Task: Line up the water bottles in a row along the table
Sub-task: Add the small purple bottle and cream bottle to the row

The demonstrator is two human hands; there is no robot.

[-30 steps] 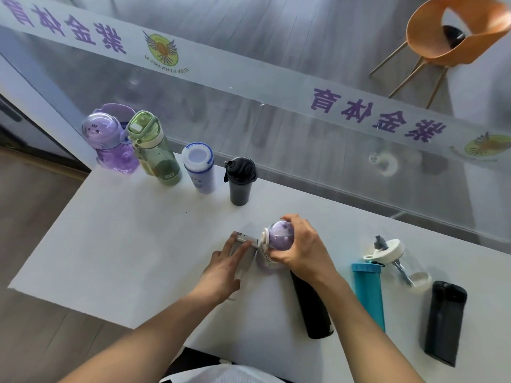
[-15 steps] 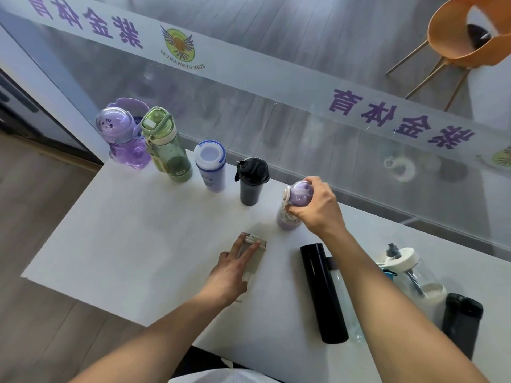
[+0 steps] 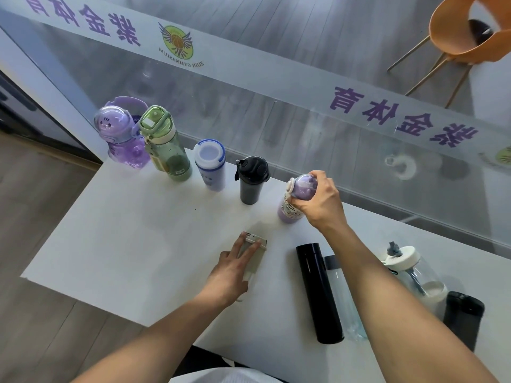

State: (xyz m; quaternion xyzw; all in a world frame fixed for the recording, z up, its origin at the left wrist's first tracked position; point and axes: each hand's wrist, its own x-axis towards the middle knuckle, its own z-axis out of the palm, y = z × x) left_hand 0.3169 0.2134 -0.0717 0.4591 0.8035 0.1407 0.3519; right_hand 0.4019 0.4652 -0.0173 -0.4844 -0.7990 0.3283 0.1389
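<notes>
four bottles stand upright in a row along the far edge of the white worktop [image 3: 124, 239], against the glass wall: a purple character bottle [image 3: 121, 134] with a domed lid, a green clear bottle [image 3: 166, 147] touching it, a white bottle with a blue-rimmed lid [image 3: 209, 164], then a black tumbler [image 3: 252, 179]. just to the right of the tumbler, the right hand [image 3: 318, 201] has its fingers [image 3: 322, 178] closed over the domed top of a small lilac bottle [image 3: 290, 212], which stands in line with the row; whether its base rests fully on the worktop is hard to judge, and the hand covers most of its lid. the left hand [image 3: 232, 269] lies flat and spread on a pale grey bottle [image 3: 253, 250] lying on its side; the fingers rest on it without curling round, and the palm hides its lower half. nearer the right, a black flask [image 3: 319, 291] lies on its side, with a clear bottle [image 3: 344, 294] lying just beside it, largely hidden by the right forearm. further right a clear bottle with a white lid and straw [image 3: 409, 268] is partly covered by the arm, and a dark bottle [image 3: 463, 317] lies next to it, its near end hidden behind the forearm.
</notes>
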